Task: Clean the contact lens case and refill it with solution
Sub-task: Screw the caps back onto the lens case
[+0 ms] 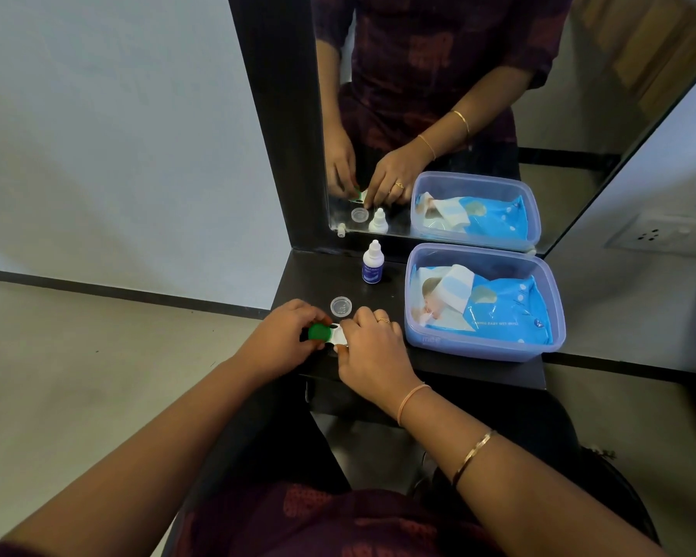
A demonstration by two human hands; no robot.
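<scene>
Case location: the contact lens case [335,335] lies at the front left edge of the dark worktop [475,369], held between both hands.
Caps: the green cap [319,332] sits on the left well; a clear cap [341,306] lies loose on the worktop at 12 o'clock from the case, so the right well appears open.
Progress: judged early. One cap is off, one remains; wiping and refilling are not yet done.
Supplies: the solution bottle [373,262] stands upright and capped at 1 o'clock from the case; the wet wipes pack [487,305] rests in the plastic tub [483,349] at 3 o'clock.
Left hand [286,335]: fingers curled, pinching the green cap.
Right hand [372,347]: fingertips pressed together on the white body of the case, steadying it.
Well contents: cannot tell.
</scene>
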